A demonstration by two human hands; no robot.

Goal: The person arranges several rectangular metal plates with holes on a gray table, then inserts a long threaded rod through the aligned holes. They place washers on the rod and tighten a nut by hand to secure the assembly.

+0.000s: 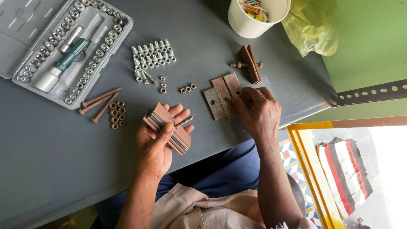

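Grey plastic socket set case point(25, 25) open far left on the grey table point(51, 161), ratchet handle point(63, 59) inside; rusty long bolts point(98, 103) and rusty nuts point(117, 114) just right of it, shiny bolts point(153, 53) grouped above centre. Left hand point(157, 146) closed around a stack of rusty plates point(167, 129) with a bolt point(184, 121) poking through; right hand point(256, 111) fingertips pinching the edge of flat rusty plates point(221, 97) lying on the table. Bolted plate pair point(249, 63), white cup point(254, 17), yellow bag point(311, 27) further right.

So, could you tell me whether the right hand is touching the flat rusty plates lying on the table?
Touching: the head view shows the right hand with its fingertips resting on the rusty plates, no gap visible.
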